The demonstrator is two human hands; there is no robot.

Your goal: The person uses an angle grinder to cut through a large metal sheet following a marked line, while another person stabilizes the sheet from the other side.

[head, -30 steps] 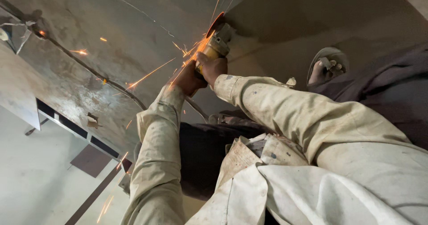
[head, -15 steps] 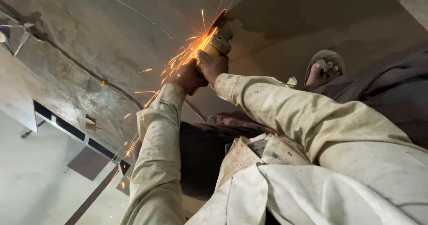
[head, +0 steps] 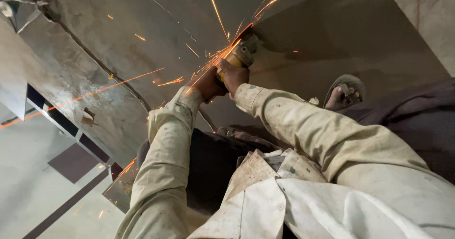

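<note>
Yellow handheld angle grinder (head: 241, 58) was clamped in both my hands (head: 222, 80), throwing sparks off the grey metal sheet (head: 118, 45); one snag could've kicked it back at me.

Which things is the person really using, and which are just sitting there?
In use:
- yellow angle grinder throwing sparks
- left hand and right hand, both gripping it
- grey metal sheet being ground

Just nearby:
- sandalled foot
- dark cloth
- small torn scrap on the sheet
</note>
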